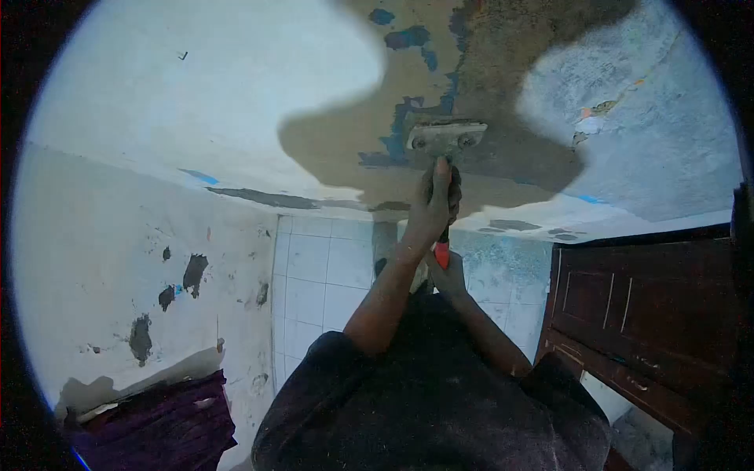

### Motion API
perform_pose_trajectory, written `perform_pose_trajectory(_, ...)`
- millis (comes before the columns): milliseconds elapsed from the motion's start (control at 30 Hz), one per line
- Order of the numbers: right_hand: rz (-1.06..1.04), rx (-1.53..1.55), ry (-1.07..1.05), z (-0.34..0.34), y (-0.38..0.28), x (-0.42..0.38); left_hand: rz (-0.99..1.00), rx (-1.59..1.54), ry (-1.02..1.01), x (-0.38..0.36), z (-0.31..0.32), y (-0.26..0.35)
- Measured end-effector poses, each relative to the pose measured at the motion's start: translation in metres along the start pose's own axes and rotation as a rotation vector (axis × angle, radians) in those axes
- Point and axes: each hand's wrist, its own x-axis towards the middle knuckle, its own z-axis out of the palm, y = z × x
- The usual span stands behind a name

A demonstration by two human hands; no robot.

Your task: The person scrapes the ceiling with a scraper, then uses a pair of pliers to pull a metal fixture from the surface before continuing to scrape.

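My left hand (436, 196) is wrapped round the handle of a wide scraper (448, 139), near its head, with the thumb laid along it. The scraper's flat, smeared blade lies against the wall surface (338, 149), beside patches of blue paint. Below the left hand, my right hand (449, 276) is closed at the red lower end of the handle; its fingers are partly hidden. Bare grey and brown plaster shows above the blade.
A side wall (102, 259) with dark chipped spots stands at the left, above a dark purple cloth (169, 428). White floor tiles (306, 271) show behind the arms. Dark wooden furniture (652, 314) with panels and handles is at the right. Shadows fall across the worked wall.
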Motion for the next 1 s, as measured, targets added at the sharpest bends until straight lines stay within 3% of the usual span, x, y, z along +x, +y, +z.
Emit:
perform_pose_trajectory(100, -0.032, 0.06, -0.016, -0.001, 0.004, -0.01, -0.028, 0.038, 0.105, -0.004, 0.006, -0.01)
perform_pose_trajectory(167, -0.056, 0.013, 0.015, -0.003, 0.041, -0.004, -0.063, 0.025, 0.048, -0.003, 0.005, -0.014)
perform_pose_trajectory(267, -0.146, 0.039, 0.073, -0.006, 0.028, 0.005, -0.099, 0.021, -0.052, -0.001, 0.018, 0.004)
perform_pose_trajectory(333, -0.133, 0.017, 0.041, -0.018, -0.027, -0.002, 0.049, 0.088, -0.131, 0.001, 0.047, 0.035)
perform_pose_trajectory(367, -0.33, 0.025, 0.114, -0.02, -0.03, 0.001, 0.104, 0.128, -0.136, 0.002, 0.055, 0.042)
perform_pose_trajectory(400, -0.338, 0.025, 0.14, -0.025, -0.03, 0.006, 0.103, 0.126, -0.162, 0.005, 0.057, 0.044)
perform_pose_trajectory(467, -0.246, -0.129, 0.07, -0.041, -0.029, 0.015, 0.16, 0.102, -0.184, 0.008, 0.064, 0.043)
perform_pose_trajectory(500, -0.253, -0.086, 0.183, -0.039, -0.038, 0.012, 0.112, 0.089, -0.172, 0.006, 0.066, 0.042)
perform_pose_trajectory(667, -0.185, -0.093, 0.202, -0.055, -0.005, 0.0, 0.009, 0.009, -0.168, 0.013, 0.062, -0.026)
perform_pose_trajectory(767, 0.003, 0.098, 0.019, -0.076, 0.021, -0.001, -0.039, 0.197, -0.149, 0.013, 0.077, -0.05)
perform_pose_trajectory(1000, -0.082, 0.055, 0.078, -0.173, 0.051, 0.027, -0.041, 0.175, -0.238, 0.029, 0.152, -0.092)
